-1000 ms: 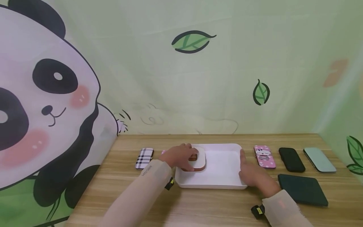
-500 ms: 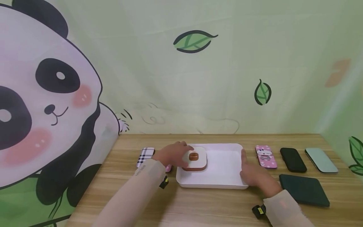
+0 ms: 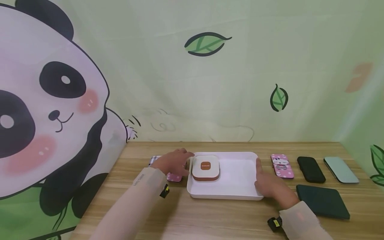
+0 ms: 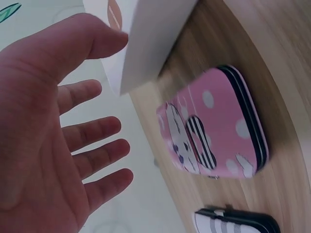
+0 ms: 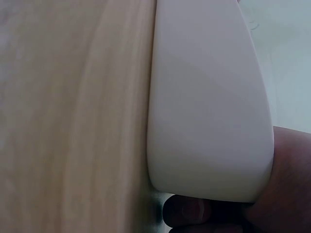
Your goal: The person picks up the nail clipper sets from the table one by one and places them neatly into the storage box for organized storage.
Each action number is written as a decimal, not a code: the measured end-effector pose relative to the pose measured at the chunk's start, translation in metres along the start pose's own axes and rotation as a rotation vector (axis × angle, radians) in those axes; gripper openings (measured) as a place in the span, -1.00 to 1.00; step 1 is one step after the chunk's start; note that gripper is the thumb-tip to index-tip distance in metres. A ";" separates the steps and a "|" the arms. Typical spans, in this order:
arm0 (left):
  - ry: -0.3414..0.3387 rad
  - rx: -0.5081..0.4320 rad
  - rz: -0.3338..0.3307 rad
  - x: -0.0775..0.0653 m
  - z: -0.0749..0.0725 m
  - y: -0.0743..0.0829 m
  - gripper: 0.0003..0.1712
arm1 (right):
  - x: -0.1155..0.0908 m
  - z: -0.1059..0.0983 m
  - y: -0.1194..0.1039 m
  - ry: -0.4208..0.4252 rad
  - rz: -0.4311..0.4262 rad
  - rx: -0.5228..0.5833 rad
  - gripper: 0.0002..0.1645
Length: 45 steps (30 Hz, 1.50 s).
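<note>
My left hand (image 3: 174, 162) is just left of the white tray (image 3: 240, 190), over a pink polka-dot case (image 3: 174, 178) that it partly hides. In the left wrist view its fingers are spread and relaxed, holding nothing, with the thumb tip close to the tray's wall. A square box (image 3: 205, 167) with a white top, brown sides and a brown label lies in the tray's left part. At the tray's right end, my right hand (image 3: 268, 183) grips the wall. In the right wrist view, fingertips (image 5: 189, 209) show outside the tray's corner.
A plaid case (image 3: 154, 160) lies behind the left hand. To the tray's right are another pink polka-dot case (image 3: 282, 166), a black case (image 3: 311, 169), a pale mint case (image 3: 341, 170) and a dark green flat case (image 3: 322, 201). A printed cloth (image 3: 240, 83) closes off the back.
My left hand has let go of the square box and moved left, out of the tray. The box stays in the tray's left part. The right hand holds its place on the tray.
</note>
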<state>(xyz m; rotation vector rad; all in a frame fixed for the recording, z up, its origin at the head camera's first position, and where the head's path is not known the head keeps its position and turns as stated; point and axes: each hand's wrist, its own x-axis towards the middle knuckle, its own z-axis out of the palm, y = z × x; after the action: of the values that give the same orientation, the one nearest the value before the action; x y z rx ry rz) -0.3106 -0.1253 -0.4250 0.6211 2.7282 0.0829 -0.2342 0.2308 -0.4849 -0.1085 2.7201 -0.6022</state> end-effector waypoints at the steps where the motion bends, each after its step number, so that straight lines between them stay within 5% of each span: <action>1: -0.009 -0.010 -0.007 -0.001 0.000 -0.002 -0.08 | 0.000 0.000 0.000 0.000 0.002 0.001 0.05; 15: -0.090 -0.026 -0.166 -0.008 0.008 -0.023 0.06 | 0.002 0.002 0.006 0.003 0.005 0.007 0.05; 25: -0.097 -0.097 -0.141 -0.006 0.014 -0.029 0.28 | 0.001 0.001 0.005 0.000 0.016 0.028 0.05; 45: -0.128 -0.143 -0.225 0.000 0.022 -0.036 0.18 | 0.001 -0.001 0.002 0.002 -0.014 -0.001 0.06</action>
<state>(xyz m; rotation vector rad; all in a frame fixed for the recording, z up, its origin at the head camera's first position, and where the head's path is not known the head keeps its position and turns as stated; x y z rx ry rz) -0.3178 -0.1578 -0.4500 0.2682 2.6193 0.1752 -0.2350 0.2326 -0.4852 -0.1268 2.7236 -0.6053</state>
